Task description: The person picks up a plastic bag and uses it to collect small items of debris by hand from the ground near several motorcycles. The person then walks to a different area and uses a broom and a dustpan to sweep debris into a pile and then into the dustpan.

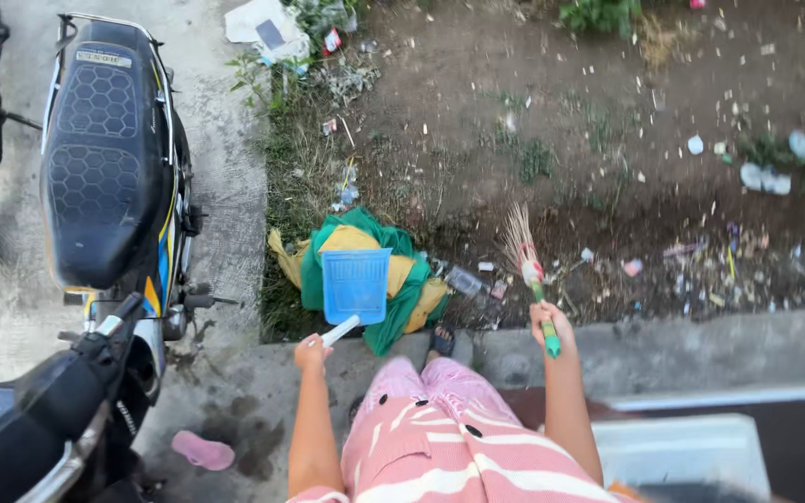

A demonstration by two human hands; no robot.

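The left hand (311,352) is clenching the white handle of a blue slatted plastic dustpan (356,284), fingers wrapped tight around it; the dustpan is hanging out in front of the person, its pan showing over a crumpled green and yellow cloth heap (401,279) that is lying on the dirt just beyond the concrete edge (663,349). The right hand (549,326) is grasping the green-wrapped handle of a straw stick broom (525,251), fist closed around it; the broom is pointing away from the person, its pale bristles fanning out above the littered brown soil (607,121), well apart from the dustpan. Between the two arms, pink and white striped clothing (440,438) is covering the person's lap, and a dark sandal (441,341) is showing on a foot at the concrete edge, just beside the cloth heap. To the left, a black motorbike with a honeycomb-patterned seat (104,158) is standing on the grey pavement; a pink slipper (202,451) is lying near its base. A white plastic tub (682,447) is sitting just beside the right arm.
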